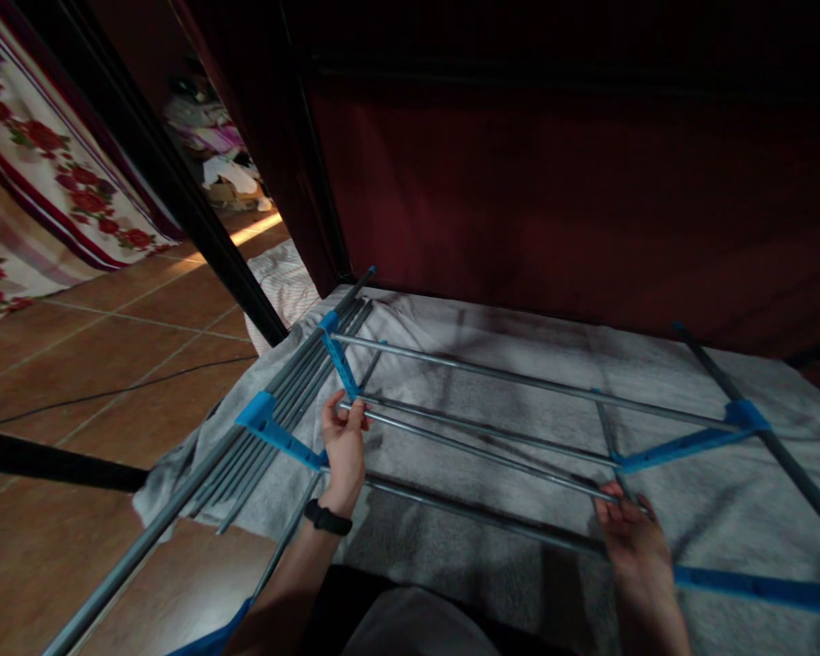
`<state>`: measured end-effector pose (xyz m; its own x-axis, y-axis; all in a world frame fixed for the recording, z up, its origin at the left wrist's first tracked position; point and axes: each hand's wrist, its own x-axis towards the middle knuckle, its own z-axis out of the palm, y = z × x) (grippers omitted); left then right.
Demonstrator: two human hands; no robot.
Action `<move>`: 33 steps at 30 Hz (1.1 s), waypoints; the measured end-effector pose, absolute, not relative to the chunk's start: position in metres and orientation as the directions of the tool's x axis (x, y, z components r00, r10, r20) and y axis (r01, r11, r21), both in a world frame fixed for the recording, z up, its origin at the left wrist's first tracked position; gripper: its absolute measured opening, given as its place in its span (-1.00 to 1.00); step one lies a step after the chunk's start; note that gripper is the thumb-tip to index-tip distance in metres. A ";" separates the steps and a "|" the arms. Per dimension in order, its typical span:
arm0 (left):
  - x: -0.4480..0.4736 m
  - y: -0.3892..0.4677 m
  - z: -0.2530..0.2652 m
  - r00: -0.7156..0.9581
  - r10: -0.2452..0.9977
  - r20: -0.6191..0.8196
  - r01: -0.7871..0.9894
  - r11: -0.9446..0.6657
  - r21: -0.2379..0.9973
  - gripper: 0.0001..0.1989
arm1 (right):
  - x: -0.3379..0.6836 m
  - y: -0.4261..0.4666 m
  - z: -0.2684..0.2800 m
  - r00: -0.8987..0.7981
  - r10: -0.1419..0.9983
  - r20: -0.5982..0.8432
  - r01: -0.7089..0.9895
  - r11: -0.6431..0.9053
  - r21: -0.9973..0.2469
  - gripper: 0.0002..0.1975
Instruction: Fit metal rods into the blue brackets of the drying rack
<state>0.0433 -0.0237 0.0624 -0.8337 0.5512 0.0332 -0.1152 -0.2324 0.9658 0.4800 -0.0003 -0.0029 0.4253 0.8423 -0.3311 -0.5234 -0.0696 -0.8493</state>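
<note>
A thin grey metal rod (478,452) runs between my two hands over a partly built rack frame of metal tubes and blue plastic joints. My left hand (345,446), with a black wristband, pinches its left end near a blue bracket (342,364). At the other end, my right hand (632,528) has its fingers closed around the rod, close to another blue bracket (683,446). Fixed crossbars span the frame, one tube (519,374) behind the rod and one (478,519) in front. A second blue bracket (283,442) lies left of my left hand.
Several loose rods (280,410) lie at the left on a grey blanket (465,319). A dark red panel (553,200) stands behind. Black posts (198,228), a cable (143,378) and a floral curtain (61,164) are at the left, above brown floor tiles (96,346).
</note>
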 end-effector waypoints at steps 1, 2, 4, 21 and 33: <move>0.044 -0.023 0.065 -0.827 0.561 0.030 -0.128 -0.240 0.962 -0.52 | 0.479 0.000 -0.001 0.449 0.821 -0.353 -0.536 -0.069 -0.841 -0.69; 0.045 -0.023 0.067 -0.819 0.574 0.028 -0.138 -0.244 0.960 -0.54 | 0.479 0.001 0.001 0.469 0.798 -0.378 -0.548 -0.072 -0.833 -0.70; 0.047 -0.024 0.073 -0.803 0.595 0.029 -0.152 -0.251 0.956 -0.58 | 0.479 0.003 0.003 0.476 0.779 -0.409 -0.564 -0.087 -0.821 -0.72; 0.076 -0.030 0.127 -0.689 0.719 0.086 -0.214 -0.316 0.924 -0.65 | 0.483 0.006 -0.012 0.439 0.792 -0.424 -0.603 -0.090 -0.792 -0.77; 0.113 -0.036 0.144 -0.565 0.818 0.108 -0.191 -0.257 0.947 -0.64 | 0.443 0.005 0.001 0.347 0.857 -0.380 -0.520 -0.161 -0.839 -0.62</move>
